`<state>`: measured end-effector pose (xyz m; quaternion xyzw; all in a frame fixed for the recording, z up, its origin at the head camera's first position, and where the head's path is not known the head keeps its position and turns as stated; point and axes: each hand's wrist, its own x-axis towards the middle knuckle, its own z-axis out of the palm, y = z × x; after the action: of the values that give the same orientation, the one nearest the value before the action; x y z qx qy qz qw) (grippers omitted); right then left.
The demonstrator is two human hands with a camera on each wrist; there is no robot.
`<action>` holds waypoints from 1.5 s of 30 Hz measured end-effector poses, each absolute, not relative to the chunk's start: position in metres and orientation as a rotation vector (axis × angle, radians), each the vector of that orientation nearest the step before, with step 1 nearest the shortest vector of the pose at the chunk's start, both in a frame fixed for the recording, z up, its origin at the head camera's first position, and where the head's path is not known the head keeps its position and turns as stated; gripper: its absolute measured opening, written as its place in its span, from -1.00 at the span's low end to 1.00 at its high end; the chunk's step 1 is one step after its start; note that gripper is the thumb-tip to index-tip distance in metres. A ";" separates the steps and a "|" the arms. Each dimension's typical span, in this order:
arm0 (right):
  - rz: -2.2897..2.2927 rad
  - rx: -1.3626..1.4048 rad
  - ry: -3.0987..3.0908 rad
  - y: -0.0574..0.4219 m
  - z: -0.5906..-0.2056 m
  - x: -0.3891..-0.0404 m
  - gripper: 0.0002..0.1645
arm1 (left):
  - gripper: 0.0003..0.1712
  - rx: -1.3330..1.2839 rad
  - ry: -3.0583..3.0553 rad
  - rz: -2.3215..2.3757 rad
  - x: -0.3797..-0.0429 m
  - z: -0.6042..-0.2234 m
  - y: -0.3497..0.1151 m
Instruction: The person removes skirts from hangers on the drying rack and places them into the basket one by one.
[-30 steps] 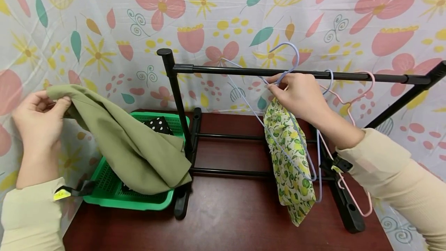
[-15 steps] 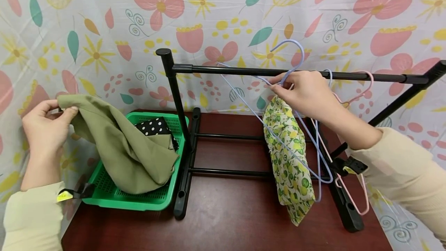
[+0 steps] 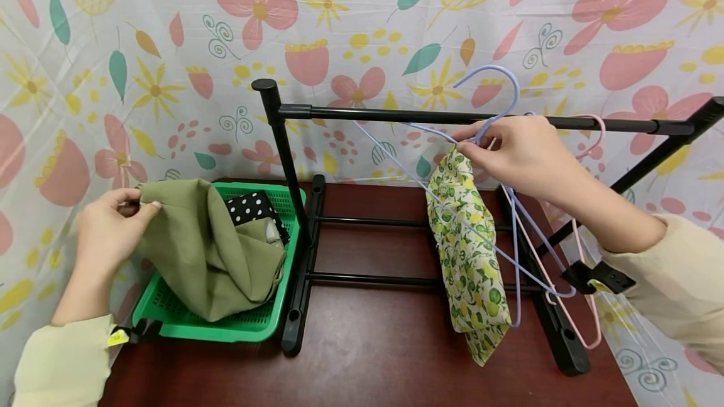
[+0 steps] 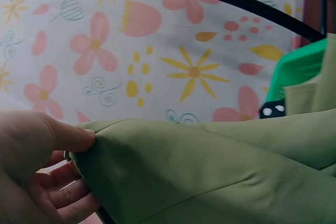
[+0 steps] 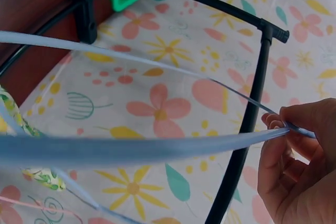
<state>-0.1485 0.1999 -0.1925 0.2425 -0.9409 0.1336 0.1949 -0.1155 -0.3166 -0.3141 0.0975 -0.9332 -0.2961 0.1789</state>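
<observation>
My left hand [image 3: 110, 225] pinches the edge of an olive-green garment [image 3: 209, 256] between thumb and fingers, over the green basket [image 3: 226, 335]. Folds of it droop into the basket; which kind of garment it is I cannot tell. A small white tag shows near its right side. With my right hand [image 3: 520, 152] I pinch a light-blue hanger [image 3: 498, 68] just below its hook, in front of the rack's bar [image 3: 384, 115]. Nothing hangs on this hanger, and its hook rises above the bar. Behind it hangs a lemon-print cloth [image 3: 469, 256] on another blue hanger.
A pink hanger [image 3: 596, 325] hangs at the bar's right end. Black cloth with white dots [image 3: 249, 207] lies in the basket. The black rack stands on a dark red-brown table [image 3: 384, 357], before a flower-print curtain [image 3: 362, 30].
My left hand has moved right and down, lowering the green garment further into the basket. My right hand has carried the blue hanger to the right along the bar.
</observation>
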 end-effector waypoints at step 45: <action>0.348 0.780 -2.367 0.318 -0.218 -0.099 -0.83 | -0.57 0.126 -2.989 -0.835 -0.106 -0.440 -0.267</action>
<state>-0.0994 0.3178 -0.2180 0.2950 -0.8951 0.1316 0.3074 -0.1056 -0.2667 -0.4396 0.0407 -0.9622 -0.2688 0.0175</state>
